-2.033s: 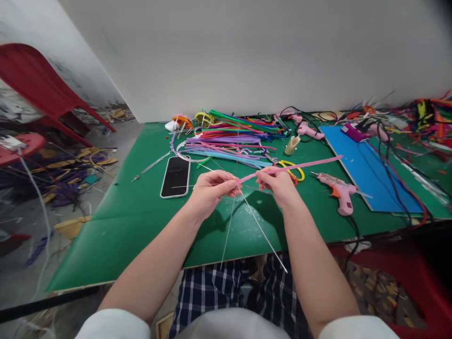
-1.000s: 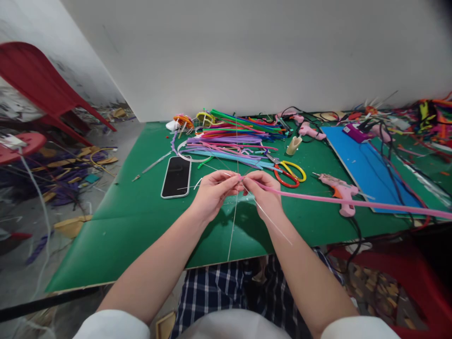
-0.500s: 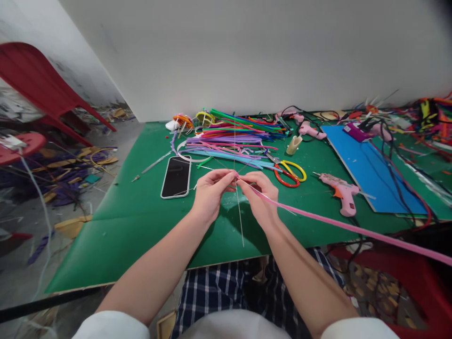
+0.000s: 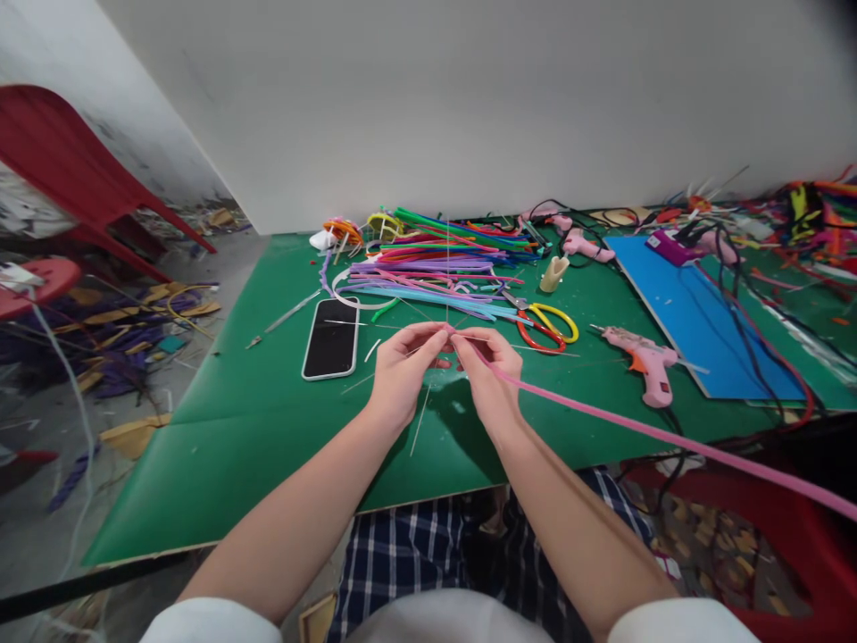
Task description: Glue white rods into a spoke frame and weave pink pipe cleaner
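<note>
My left hand (image 4: 403,368) and my right hand (image 4: 491,371) meet above the green table (image 4: 241,429), fingers pinched together. Between them they hold a bunch of thin wires (image 4: 447,295) that fan out from the pinch. My right hand also grips the end of a long pink pipe cleaner (image 4: 669,438), which trails away to the lower right past the table edge.
A phone (image 4: 330,338) lies left of my hands. Behind them sit a pile of coloured pipe cleaners (image 4: 435,259), scissors (image 4: 545,326), a pink glue gun (image 4: 643,362) and a blue board (image 4: 696,313) with cables. Red chairs (image 4: 80,179) stand at left.
The pink pipe cleaner swung from pointing up-right to trailing down to the lower right. My hands drew closer together and the wires turned between my fingers.
</note>
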Demonstrator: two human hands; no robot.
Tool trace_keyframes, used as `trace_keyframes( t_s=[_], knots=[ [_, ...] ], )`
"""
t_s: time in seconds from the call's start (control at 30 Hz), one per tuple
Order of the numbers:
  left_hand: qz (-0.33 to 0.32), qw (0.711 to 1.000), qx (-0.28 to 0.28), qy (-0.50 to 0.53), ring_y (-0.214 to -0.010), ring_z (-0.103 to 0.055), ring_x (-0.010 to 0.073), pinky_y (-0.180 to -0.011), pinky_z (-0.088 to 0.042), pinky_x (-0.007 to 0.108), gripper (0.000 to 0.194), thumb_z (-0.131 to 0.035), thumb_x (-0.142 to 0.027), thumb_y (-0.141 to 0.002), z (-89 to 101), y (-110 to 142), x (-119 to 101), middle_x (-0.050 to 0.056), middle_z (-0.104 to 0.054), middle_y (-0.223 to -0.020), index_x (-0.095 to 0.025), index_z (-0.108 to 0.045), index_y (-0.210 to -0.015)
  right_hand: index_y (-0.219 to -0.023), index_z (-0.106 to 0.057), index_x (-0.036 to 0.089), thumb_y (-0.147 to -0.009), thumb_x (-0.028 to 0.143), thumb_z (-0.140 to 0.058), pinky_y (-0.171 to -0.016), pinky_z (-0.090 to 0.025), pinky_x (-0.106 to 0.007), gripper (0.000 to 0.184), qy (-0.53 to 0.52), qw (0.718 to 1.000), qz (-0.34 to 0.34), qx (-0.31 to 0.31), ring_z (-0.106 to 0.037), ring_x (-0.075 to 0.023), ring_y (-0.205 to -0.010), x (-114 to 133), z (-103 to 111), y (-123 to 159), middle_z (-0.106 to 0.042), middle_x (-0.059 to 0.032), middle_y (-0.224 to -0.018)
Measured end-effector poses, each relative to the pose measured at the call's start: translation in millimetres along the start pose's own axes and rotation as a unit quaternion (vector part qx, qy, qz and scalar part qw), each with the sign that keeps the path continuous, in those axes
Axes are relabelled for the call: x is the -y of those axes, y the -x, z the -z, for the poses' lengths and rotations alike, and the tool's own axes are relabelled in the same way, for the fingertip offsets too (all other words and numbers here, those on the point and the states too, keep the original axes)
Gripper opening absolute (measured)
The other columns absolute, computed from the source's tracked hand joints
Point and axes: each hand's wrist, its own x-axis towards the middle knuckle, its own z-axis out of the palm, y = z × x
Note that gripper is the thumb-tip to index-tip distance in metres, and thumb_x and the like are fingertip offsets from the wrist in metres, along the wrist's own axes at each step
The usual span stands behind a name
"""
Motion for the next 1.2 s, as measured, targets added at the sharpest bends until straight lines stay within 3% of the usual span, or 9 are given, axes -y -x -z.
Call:
trace_keyframes(
  t_s=[0.37,0.6,0.8,0.93,1.1,1.2],
  knots=[
    [-0.012,1.0,-0.022,0.002,-0.067,-0.061,0.0107,-0.055,-0.05,0.019,0.017,-0.072,-0.025,-0.063,1.1,-2,2,0.002,-0.065,-0.075,-0.015,-0.066,-0.076,-0.08,-0.066,0.02,-0.072,0.032,-0.061,-0.067,-0.049,-0.027,0.015,0.038,0.998,0.03,0.037,-0.06,-0.0146,-0.077,-3,2,1,-0.063,-0.002,-0.082],
    [-0.04,0.999,-0.029,-0.011,-0.063,-0.061,0.0101,-0.062,-0.052,0.022,0.014,-0.071,-0.024,-0.064,2.2,-3,3,0.001,-0.065,-0.069,-0.015,-0.066,-0.073,-0.082,-0.065,0.02,-0.073,0.031,-0.059,-0.063,-0.049,-0.026,0.016,0.038,0.998,0.02,0.046,-0.059,-0.014,-0.076,0,0,4,-0.062,-0.0025,-0.085],
    [-0.043,0.998,-0.021,-0.033,-0.067,-0.062,0.0124,-0.067,-0.053,0.027,0.014,-0.07,-0.024,-0.065,2.1,-2,5,0.002,-0.066,-0.073,-0.015,-0.066,-0.075,-0.078,-0.066,0.02,-0.073,0.036,-0.059,-0.065,-0.048,-0.027,0.017,0.052,0.998,0.033,0.022,-0.059,-0.0147,-0.075,-5,1,3,-0.063,-0.0016,-0.079],
    [-0.014,0.998,0.016,-0.058,-0.08,-0.063,0.0171,-0.071,-0.052,0.03,0.027,-0.069,-0.025,-0.065,1.0,0,-1,0.005,-0.068,-0.089,-0.017,-0.066,-0.09,-0.078,-0.065,0.02,-0.073,0.037,-0.06,-0.059,-0.047,-0.025,0.019,0.032,0.999,0.025,0.009,-0.058,-0.0132,-0.068,-6,5,-4,-0.064,-0.0013,-0.077],
    [0.061,0.988,0.137,-0.027,-0.093,-0.062,0.0226,-0.083,-0.049,0.036,0.052,-0.067,-0.016,-0.061,11.2,-6,-15,0.007,-0.067,-0.101,-0.021,-0.058,-0.112,-0.074,-0.063,0.017,-0.068,0.038,-0.064,-0.047,-0.042,-0.023,0.022,-0.009,1.0,0.003,-0.012,-0.051,-0.0088,-0.05,-5,15,-20,-0.062,0.0007,-0.065],
    [0.09,0.982,0.164,0.004,-0.094,-0.062,0.0233,-0.084,-0.047,0.036,0.041,-0.063,-0.021,-0.067,19.0,-12,-20,0.01,-0.067,-0.1,-0.017,-0.062,-0.107,-0.072,-0.063,0.017,-0.067,0.038,-0.065,-0.045,-0.041,-0.022,0.021,-0.018,1.0,0.013,0.0,-0.049,-0.0072,-0.048,-5,21,-26,-0.061,0.0019,-0.063]
  ],
)
